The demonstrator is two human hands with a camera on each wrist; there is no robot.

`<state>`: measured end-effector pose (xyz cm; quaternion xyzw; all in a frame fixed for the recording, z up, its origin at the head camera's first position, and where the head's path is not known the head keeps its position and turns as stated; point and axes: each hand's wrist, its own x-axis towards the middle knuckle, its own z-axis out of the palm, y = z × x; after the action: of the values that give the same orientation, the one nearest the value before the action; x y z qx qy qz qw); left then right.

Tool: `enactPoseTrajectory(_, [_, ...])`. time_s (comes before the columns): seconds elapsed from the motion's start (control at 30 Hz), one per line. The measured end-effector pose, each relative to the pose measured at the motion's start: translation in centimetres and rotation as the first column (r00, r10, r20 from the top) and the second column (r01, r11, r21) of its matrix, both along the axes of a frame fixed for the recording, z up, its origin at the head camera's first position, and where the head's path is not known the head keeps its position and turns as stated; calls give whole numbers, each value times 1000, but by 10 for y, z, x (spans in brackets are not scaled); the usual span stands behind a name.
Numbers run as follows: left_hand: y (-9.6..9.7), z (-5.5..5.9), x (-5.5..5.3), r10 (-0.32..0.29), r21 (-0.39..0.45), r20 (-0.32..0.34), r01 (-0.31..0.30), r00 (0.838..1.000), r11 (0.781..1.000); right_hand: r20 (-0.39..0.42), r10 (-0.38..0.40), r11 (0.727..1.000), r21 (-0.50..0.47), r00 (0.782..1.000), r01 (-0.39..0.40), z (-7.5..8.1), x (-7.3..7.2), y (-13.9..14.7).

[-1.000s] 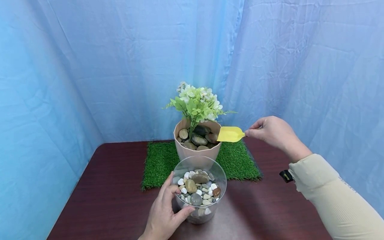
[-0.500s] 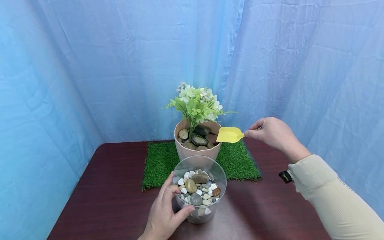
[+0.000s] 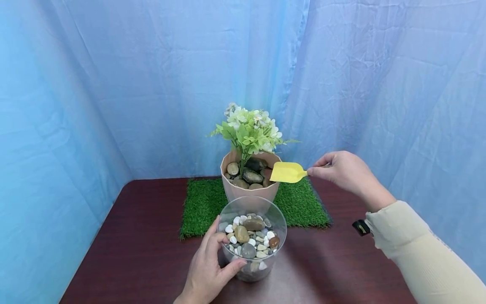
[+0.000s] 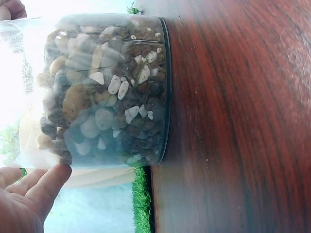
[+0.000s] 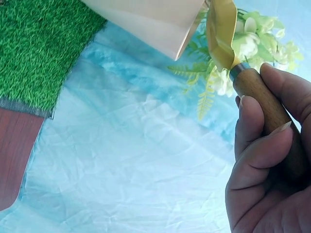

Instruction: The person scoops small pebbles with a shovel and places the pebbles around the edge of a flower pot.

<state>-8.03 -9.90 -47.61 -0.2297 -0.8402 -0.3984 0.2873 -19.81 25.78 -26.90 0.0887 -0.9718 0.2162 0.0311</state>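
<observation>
My left hand [image 3: 208, 264] grips a clear plastic container [image 3: 280, 213] at its left side, fingers and thumb around it below the rim. White, grey and brown pebbles [image 4: 104, 119] fill its lower part. My right hand [image 3: 343, 172] holds a small trowel [image 3: 287, 172] with a yellow blade by its wooden handle [image 5: 265, 99]. The blade is over the right rim of a pale pink plant pot [image 3: 234, 191]. Inside that pot lie larger dark and brown stones [image 3: 252, 176], around a bunch of white flowers and green leaves [image 3: 251, 131].
Beneath the pot is a green artificial grass mat [image 3: 303, 207], spread on a dark reddish-brown table [image 3: 140, 240]. Blue cloth [image 3: 159, 93] hangs behind and at both sides. The container stands just in front of the pot.
The trowel has shifted slightly left and down, its blade reaching a little further over the pot's rim. My left hand and the container have hardly moved.
</observation>
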Motion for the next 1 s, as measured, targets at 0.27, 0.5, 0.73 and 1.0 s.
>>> enactPoseTrajectory(0.27, [0,1,0,-7,6,32,7,999,1000,14,17,998,-60,1000,-16,-3,14,-6])
enactPoseTrajectory(0.5, [0,1,0,-12,12,31,12,999,1000,0,72,995,-69,997,-72,-1,30,-16])
enactPoseTrajectory(0.73, [1,1,1,-12,8,47,12,999,1000,-46,134,990,-38,990,-135,0,51,-30])
enactPoseTrajectory(1.0, [1,3,1,-17,7,72,17,997,1000,-109,205,979,36,973,-202,-7,69,-45])
